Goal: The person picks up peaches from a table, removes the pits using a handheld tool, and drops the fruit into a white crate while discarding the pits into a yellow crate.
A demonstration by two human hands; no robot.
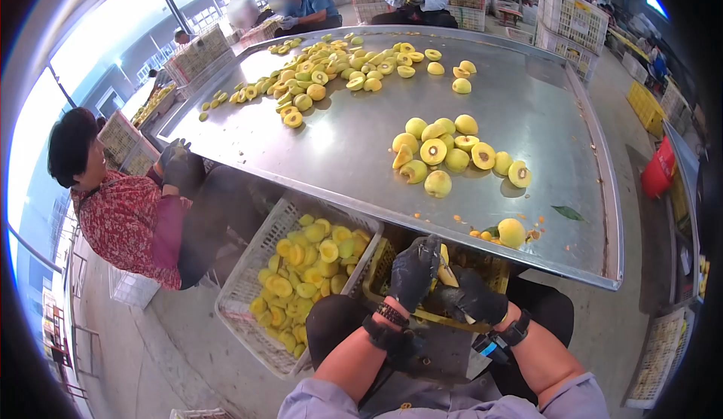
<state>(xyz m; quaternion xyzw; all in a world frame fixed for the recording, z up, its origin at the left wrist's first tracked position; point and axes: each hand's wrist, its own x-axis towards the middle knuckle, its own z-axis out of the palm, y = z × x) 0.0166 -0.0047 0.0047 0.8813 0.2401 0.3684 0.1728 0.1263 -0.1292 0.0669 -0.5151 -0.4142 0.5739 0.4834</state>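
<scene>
1. Holding position: the left hand [416, 270], gloved, pinches a yellow fruit piece [446, 267] just off the near edge of the metal table [527, 140].
2. Right hand [479, 297]: gloved, fingers curled, close beside the piece — its exact grip cannot be told.
3. Below both hands: a yellow crate [491, 277], partly hidden by them and by the table edge.
4. Left of that crate: a white crate [248, 298] containing fruit halves [305, 268].
5. Obstructions: the table edge stands directly ahead; a single fruit [511, 233] sits near it — scraps [533, 234] alongside, a leaf [568, 213] farther right.
6. Far left: a seated person [128, 219], also gloved.
</scene>
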